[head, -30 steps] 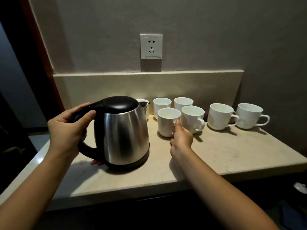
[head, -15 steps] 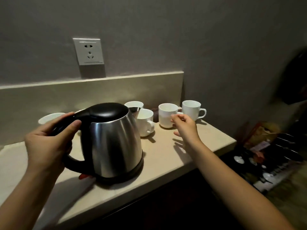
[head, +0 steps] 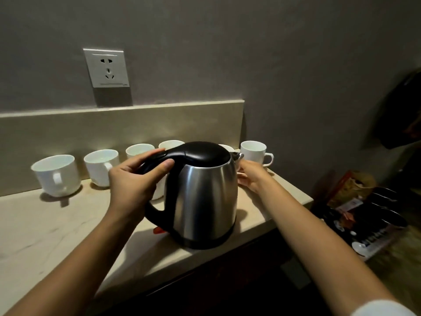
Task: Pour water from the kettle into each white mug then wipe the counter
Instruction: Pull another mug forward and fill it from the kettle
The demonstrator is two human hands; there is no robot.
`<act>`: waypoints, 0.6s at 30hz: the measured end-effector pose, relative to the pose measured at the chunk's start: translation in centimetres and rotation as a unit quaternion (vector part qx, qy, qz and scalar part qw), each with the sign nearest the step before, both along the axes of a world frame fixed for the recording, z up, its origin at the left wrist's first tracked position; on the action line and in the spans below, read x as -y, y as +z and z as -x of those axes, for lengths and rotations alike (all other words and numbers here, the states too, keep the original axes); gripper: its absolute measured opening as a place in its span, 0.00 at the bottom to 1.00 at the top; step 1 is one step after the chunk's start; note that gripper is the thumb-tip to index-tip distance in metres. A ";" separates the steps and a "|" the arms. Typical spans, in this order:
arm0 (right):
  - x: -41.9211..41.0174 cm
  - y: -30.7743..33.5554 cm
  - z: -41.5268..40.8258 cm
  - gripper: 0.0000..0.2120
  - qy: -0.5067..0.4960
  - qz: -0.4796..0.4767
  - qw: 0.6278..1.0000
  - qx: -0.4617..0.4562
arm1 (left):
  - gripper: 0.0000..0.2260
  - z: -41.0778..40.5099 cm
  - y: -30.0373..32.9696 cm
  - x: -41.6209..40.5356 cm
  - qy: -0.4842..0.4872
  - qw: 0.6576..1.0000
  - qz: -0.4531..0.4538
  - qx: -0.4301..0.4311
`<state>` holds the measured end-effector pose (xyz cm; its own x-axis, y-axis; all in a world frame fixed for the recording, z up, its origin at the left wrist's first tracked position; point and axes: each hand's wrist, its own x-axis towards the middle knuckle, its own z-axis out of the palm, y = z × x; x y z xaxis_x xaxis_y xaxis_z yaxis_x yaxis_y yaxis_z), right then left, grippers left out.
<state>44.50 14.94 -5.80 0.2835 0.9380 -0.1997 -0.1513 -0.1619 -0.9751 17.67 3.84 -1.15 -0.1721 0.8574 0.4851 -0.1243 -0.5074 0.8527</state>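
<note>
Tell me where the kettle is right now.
In the head view the kettle stands upright on the counter near its front edge, right of centre, in front of the row of white mugs, with the left hand on its black handle.

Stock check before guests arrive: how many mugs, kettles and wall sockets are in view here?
White mugs: 6, one half hidden behind the kettle; a white sliver beside the left hand may be a seventh
Kettle: 1
Wall socket: 1
Total: 8
</note>
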 end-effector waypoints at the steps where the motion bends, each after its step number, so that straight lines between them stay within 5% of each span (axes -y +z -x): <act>1: -0.3 -0.1 0.1 0.05 -0.002 -0.002 1.000 -0.017 | 0.13 -0.3 0.0 -0.1 0.000 1.000 -0.003 -0.002; 10: -0.4 0.8 0.0 0.04 -0.002 0.000 0.990 -0.144 | 0.14 -0.9 0.1 0.5 0.003 1.000 0.009 -0.012; 18: 3.6 2.9 -2.7 0.04 0.014 0.082 0.992 -0.096 | 0.17 2.9 0.9 3.3 0.045 0.998 0.032 0.001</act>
